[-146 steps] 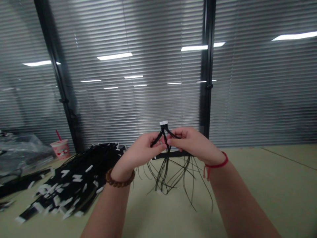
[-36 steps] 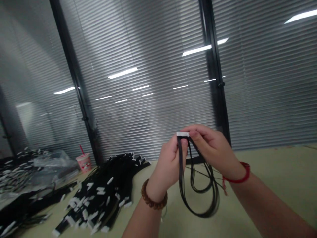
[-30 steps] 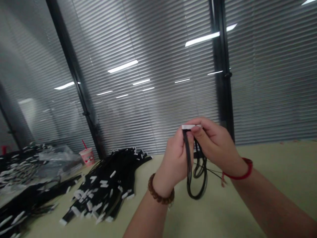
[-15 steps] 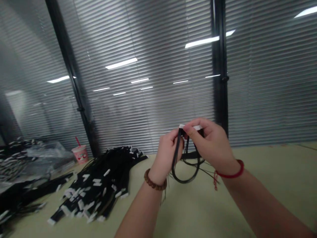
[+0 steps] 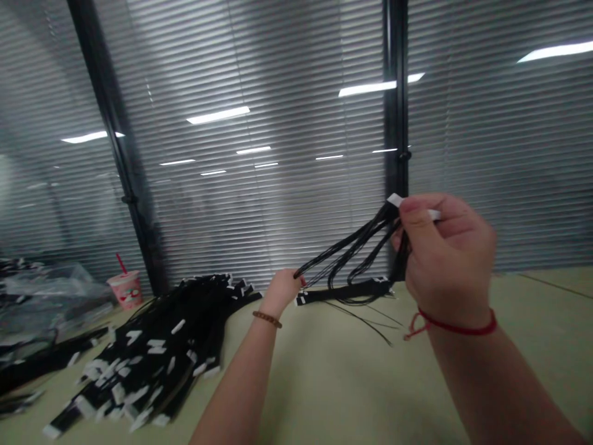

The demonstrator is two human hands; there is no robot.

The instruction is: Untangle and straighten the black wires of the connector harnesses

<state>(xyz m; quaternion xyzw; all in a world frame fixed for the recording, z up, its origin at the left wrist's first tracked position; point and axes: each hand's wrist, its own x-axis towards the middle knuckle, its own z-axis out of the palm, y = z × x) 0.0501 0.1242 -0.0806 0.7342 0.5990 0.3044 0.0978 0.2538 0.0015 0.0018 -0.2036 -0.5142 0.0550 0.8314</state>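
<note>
Between my two hands stretches a bundle of thin black cables (image 5: 356, 238) with white connectors at its upper right end. My right hand (image 5: 447, 259), raised on the right, pinches that white connector end (image 5: 395, 199) between thumb and fingers. Lower and farther away, my left hand (image 5: 282, 289) is closed around the cables' other part; its fingertips are mostly hidden. Some strands sag in loops, and a few loose wires (image 5: 370, 324) hang below. Behind them on the table lies a flat black cable strip (image 5: 345, 292) with white ends.
A large pile of black cables with white connectors (image 5: 152, 346) covers the table (image 5: 343, 395) on the left. Behind it stand a pink cup with a red straw (image 5: 126, 289) and clear plastic bags (image 5: 60, 293). Glass with blinds (image 5: 296, 123) rises behind the table.
My hands were close together with the cable looped between them. Now they are apart: the right has moved up and right, the left away to the left, drawing the cables out. The view has shifted slightly right.
</note>
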